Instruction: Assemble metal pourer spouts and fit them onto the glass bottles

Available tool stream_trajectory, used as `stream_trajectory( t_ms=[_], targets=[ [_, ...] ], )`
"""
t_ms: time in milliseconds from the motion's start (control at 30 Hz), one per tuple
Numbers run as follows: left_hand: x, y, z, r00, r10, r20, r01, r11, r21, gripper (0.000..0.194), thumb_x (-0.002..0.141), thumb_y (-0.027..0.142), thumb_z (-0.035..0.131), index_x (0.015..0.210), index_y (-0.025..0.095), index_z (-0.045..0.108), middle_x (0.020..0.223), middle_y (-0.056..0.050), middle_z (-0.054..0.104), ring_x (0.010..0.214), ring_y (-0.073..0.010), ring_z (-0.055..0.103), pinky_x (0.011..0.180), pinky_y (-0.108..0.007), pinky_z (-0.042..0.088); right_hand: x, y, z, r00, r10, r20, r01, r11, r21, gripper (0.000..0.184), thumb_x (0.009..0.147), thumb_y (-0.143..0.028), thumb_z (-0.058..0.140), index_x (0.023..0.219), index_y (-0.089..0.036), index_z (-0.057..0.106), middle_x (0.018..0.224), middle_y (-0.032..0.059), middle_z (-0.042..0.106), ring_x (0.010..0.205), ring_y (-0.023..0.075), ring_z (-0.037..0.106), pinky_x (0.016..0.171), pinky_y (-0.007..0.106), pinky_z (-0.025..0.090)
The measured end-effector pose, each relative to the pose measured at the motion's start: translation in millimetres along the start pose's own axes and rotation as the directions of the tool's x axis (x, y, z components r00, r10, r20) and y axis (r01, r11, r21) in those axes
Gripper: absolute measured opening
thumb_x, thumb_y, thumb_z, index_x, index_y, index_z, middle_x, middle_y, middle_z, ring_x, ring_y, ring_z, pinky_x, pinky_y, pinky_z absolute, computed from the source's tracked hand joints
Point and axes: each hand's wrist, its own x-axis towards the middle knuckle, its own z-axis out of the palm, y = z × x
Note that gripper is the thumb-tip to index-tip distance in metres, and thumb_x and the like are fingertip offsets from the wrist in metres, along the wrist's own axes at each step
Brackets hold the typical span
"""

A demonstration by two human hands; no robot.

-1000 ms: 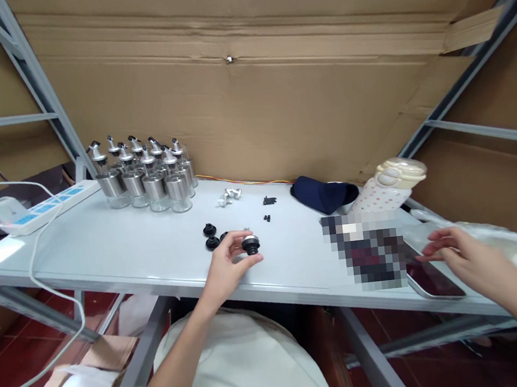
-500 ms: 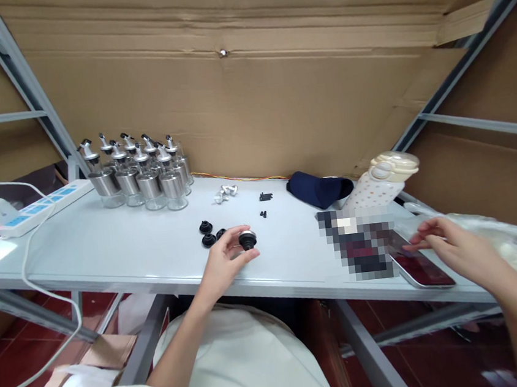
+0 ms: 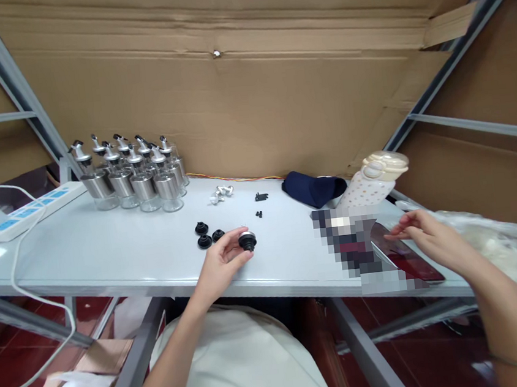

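My left hand (image 3: 222,262) pinches a black ribbed bottle stopper with a silver rim (image 3: 247,240) between thumb and fingers, above the front of the table. Several similar black stoppers (image 3: 204,241) sit on the tabletop just left of it. Behind them lie silver spout pieces (image 3: 220,194), thin black parts (image 3: 261,197) and a pair of tiny black pieces (image 3: 259,214). Over on the right, my right hand (image 3: 430,240) hovers above a phone (image 3: 416,263), fingers loosely stretched and holding nothing.
Glass-and-steel oil bottles with spouts (image 3: 144,187) stand at the back left, beside a power strip (image 3: 34,211) with a white cable. A navy cap (image 3: 313,189), a dotted drinking bottle (image 3: 368,182) and plastic bags (image 3: 499,248) are on the right. Cardboard (image 3: 254,108) walls the back.
My right hand has shifted slightly left and up over the phone. My left hand still holds the stopper in nearly the same place. The whole view has shifted a little.
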Motion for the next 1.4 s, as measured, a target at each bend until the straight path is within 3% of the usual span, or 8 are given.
stream_trajectory(
  t_ms=[200, 433, 700, 867, 1000, 1133, 1233, 1400],
  targets=[
    [-0.6, 0.2, 0.4, 1.0, 0.017, -0.025, -0.016, 1.0, 0.018, 0.04, 0.071, 0.026, 0.071, 0.108, 0.018, 0.061, 0.099, -0.005, 0.068, 0.095, -0.018, 0.063, 0.092, -0.032, 0.051, -0.8, -22.6, 1.5, 0.994, -0.107, -0.005, 0.105, 0.982, -0.156, 0.005, 0.08, -0.022, 0.045, 0.084, -0.023, 0.048, 0.081, 0.01, 0.07, 0.081, 0.0266, 0.066, 0.08, 0.039, 0.046],
    [-1.4, 1.3, 1.9, 0.999, 0.018, -0.035, -0.017, 0.999, 0.028, 0.036, 0.071, 0.026, 0.07, 0.105, 0.019, 0.061, 0.099, -0.005, 0.067, 0.093, -0.0175, 0.063, 0.089, -0.031, 0.05, 8.8, -47.1, 28.0, 0.909, -0.373, 0.184, 0.389, 0.919, -0.059, 0.039, 0.08, -0.049, 0.053, 0.101, -0.019, 0.065, 0.114, 0.0147, 0.067, 0.106, 0.0306, 0.061, 0.089, 0.041, 0.048],
    [-0.8, 1.2, 1.9, 0.999, 0.006, -0.04, -0.006, 1.0, 0.013, 0.034, 0.071, 0.026, 0.07, 0.104, 0.019, 0.063, 0.098, -0.004, 0.066, 0.089, -0.0156, 0.061, 0.084, -0.027, 0.047, 22.0, -48.2, 50.3, 0.872, -0.419, 0.253, 0.466, 0.87, -0.162, 0.039, 0.073, -0.056, 0.056, 0.087, -0.02, 0.061, 0.089, 0.0097, 0.071, 0.08, 0.0289, 0.065, 0.077, 0.043, 0.05],
    [-1.4, 1.7, 2.7, 0.999, 0.005, -0.045, -0.005, 1.0, -0.003, 0.034, 0.071, 0.027, 0.07, 0.103, 0.018, 0.063, 0.098, -0.004, 0.066, 0.086, -0.0167, 0.063, 0.081, -0.028, 0.048, 5.9, -42.5, 21.7, 0.953, -0.274, 0.131, 0.299, 0.923, -0.241, 0.043, 0.072, -0.057, 0.055, 0.096, -0.022, 0.059, 0.102, 0.0103, 0.07, 0.094, 0.0311, 0.065, 0.081, 0.04, 0.048],
    [-1.5, 4.1, 3.8, 0.999, 0.0, -0.037, 0.0, 1.0, -0.003, 0.034, 0.07, 0.027, 0.071, 0.102, 0.017, 0.063, 0.095, -0.004, 0.066, 0.085, -0.0165, 0.062, 0.081, -0.029, 0.048, -0.6, -17.8, -5.2, 0.995, -0.073, 0.063, 0.091, 0.931, -0.353, 0.047, 0.066, -0.062, 0.054, 0.089, -0.022, 0.058, 0.089, 0.0121, 0.071, 0.087, 0.0323, 0.066, 0.074, 0.039, 0.047],
    [-0.5, 6.4, 4.5, 0.999, -0.03, -0.016, 0.03, 1.0, 0.007, 0.035, 0.069, 0.028, 0.073, 0.101, 0.016, 0.065, 0.081, 0.0, 0.063, 0.079, -0.0146, 0.061, 0.079, -0.027, 0.048, 3.1, 6.4, -6.1, 0.997, -0.074, 0.037, 0.083, 0.926, -0.367, 0.042, 0.064, -0.06, 0.055, 0.083, -0.023, 0.056, 0.087, 0.0131, 0.071, 0.086, 0.0335, 0.065, 0.071, 0.038, 0.046],
    [0.5, 6.1, 3.7, 0.998, -0.057, 0.0, 0.057, 0.998, 0.025, 0.038, 0.069, 0.03, 0.074, 0.103, 0.016, 0.065, 0.069, 0.003, 0.057, 0.074, -0.0146, 0.062, 0.074, -0.026, 0.047, 2.8, 7.0, -1.1, 0.995, -0.097, 0.009, 0.092, 0.909, -0.406, 0.038, 0.068, -0.057, 0.053, 0.086, -0.023, 0.056, 0.089, 0.0149, 0.071, 0.081, 0.0344, 0.065, 0.069, 0.04, 0.045],
    [1.4, 3.3, 0.9, 0.998, -0.057, -0.027, 0.056, 0.998, -0.024, 0.046, 0.07, 0.035, 0.075, 0.11, 0.016, 0.061, 0.085, -0.002, 0.064, 0.085, -0.019, 0.067, 0.082, -0.03, 0.049, -19.7, -11.9, -8.8, 0.976, -0.172, -0.134, 0.121, 0.938, -0.325, 0.023, 0.076, -0.046, 0.044, 0.082, -0.025, 0.051, 0.091, 0.0156, 0.071, 0.084, 0.0328, 0.065, 0.075, 0.042, 0.045]
  ],
)
